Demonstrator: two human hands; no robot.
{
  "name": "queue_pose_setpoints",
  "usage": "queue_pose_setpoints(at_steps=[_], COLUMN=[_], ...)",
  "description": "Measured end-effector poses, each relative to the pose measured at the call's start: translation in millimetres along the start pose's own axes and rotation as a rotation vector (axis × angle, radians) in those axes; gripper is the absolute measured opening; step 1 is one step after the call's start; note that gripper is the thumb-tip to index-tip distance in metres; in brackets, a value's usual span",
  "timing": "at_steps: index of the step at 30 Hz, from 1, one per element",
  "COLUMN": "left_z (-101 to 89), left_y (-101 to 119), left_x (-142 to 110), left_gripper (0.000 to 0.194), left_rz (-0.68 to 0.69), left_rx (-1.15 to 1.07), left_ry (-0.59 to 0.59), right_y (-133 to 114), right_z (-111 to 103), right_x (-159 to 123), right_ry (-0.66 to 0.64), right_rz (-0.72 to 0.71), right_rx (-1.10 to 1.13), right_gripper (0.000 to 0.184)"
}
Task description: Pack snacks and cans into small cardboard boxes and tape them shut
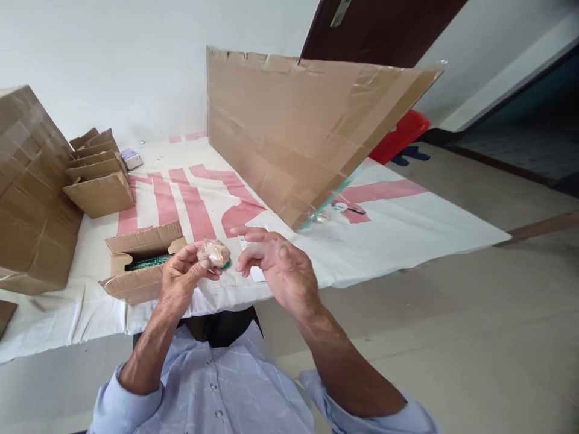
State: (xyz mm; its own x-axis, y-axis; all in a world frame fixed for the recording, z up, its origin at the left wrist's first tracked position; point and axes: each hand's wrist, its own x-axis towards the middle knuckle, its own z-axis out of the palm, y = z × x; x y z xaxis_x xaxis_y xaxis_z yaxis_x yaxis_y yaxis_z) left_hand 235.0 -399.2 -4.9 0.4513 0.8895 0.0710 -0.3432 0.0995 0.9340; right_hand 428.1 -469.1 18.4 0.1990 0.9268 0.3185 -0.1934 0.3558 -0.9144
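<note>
My left hand [183, 274] is closed, with thumb and fingers holding a small beige item wrapped in clear, crinkled plastic [215, 253]. Its exact kind does not show. A bit of green [227, 264] peeks out just below the item. To its right, my right hand [287, 268] is raised with curved fingers apart, not touching the item. Behind those fingers lies something white and paper-like [259, 275], partly hidden. Close by my left hand stands an open small cardboard box [140, 286] with green circuit boards [149, 263] inside.
A large cardboard sheet [289, 126] leans upright across the table [407, 232]. At its foot lie a small shiny item [322, 217] and a dark pen-like tool [356, 210]. To the left are a big carton [36, 193], several open small boxes [97, 193] and a purple-white packet [131, 159].
</note>
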Motion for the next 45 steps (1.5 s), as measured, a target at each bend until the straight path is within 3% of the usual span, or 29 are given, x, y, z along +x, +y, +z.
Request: queue_pose_setpoints(at_steps=[9,14,18,24,29,34,38,45], left_z=[8.7,6.6,4.2,0.7,3.2,5.7,2.7,-2.9], left_y=[11.4,18.3,20.0,22.0,22.8,24.6,26.3,33.3], left_x=[-15.2,-19.3,-22.3,-24.1,-22.4,-23.4,-23.8,-30.3], left_gripper=[0.044,0.038,0.048,0.040,0.048,0.041,0.041,0.038], left_rz=[0.043,0.115,0.133,0.121,0.091,0.067,0.087,0.224], left_rx=[-0.061,-0.005,-0.007,0.130,0.007,-0.018,0.099,0.336], left_ry=[0.037,0.027,-0.009,0.102,0.142,0.072,0.017,-0.075], right_y=[5.0,11.1,12.1,9.9,9.4,9.2,7.8,1.7], right_z=[24.8,26.6,29.6,33.6,35.0,37.5,36.8,31.9], right_x=[-12.4,-16.3,-19.5,-21.4,-22.0,-23.1,-22.6,-10.1], right_ry=[-0.122,-0.151,-0.143,-0.185,-0.191,-0.197,-0.189,-0.038], right_rz=[-0.231,-0.214,-0.207,-0.227,-0.227,-0.190,-0.179,-0.340], right_rx=[0.066,0.075,0.065,-0.013,0.006,0.005,-0.034,-0.239], right_gripper=[0.035,0.033,0.032,0.033,0.031,0.031,0.031,0.016])
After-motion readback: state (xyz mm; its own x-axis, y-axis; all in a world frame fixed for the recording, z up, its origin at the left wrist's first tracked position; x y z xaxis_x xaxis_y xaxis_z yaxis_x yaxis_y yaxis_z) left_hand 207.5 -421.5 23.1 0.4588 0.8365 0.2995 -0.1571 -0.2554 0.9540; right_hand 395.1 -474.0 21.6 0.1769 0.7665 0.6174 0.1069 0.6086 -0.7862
